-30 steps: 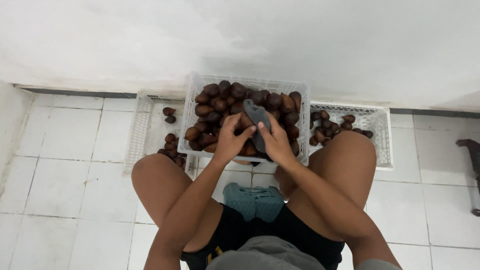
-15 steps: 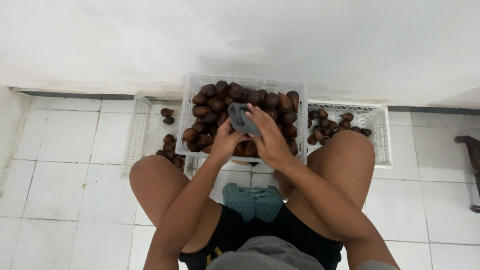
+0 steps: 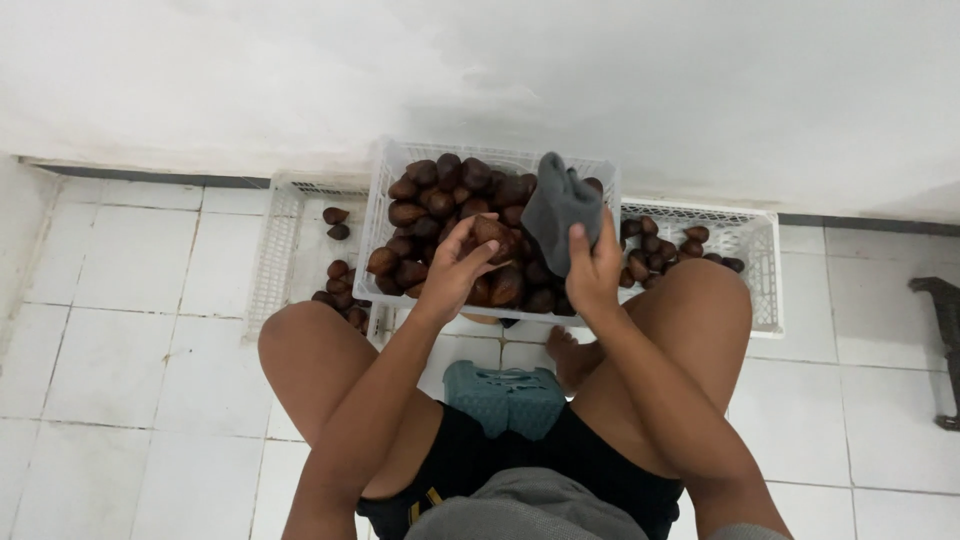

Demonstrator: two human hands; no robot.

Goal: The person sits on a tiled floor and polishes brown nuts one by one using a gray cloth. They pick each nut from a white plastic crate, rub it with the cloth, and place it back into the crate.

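My left hand (image 3: 458, 268) grips a brown scaly fruit (image 3: 492, 232) just above the pile in the white plastic crate (image 3: 377, 210) in front of me. My right hand (image 3: 594, 270) holds a dark grey cloth (image 3: 560, 208) up beside that fruit, over the crate's right half. The crate is heaped with several more of the same brown fruits (image 3: 440, 195). I sit on a low teal stool (image 3: 505, 397) with my knees spread on either side of the crate.
A white crate on the left (image 3: 275, 240) holds a few fruits, and another white crate on the right (image 3: 745, 245) holds several. White floor tiles (image 3: 130, 290) surround me. A white wall (image 3: 500, 70) rises behind the crates. A dark object (image 3: 940, 310) lies at the far right.
My hands have drawn apart: the right hand lifted the grey cloth off to the right, and the left hand now shows the fruit it holds.
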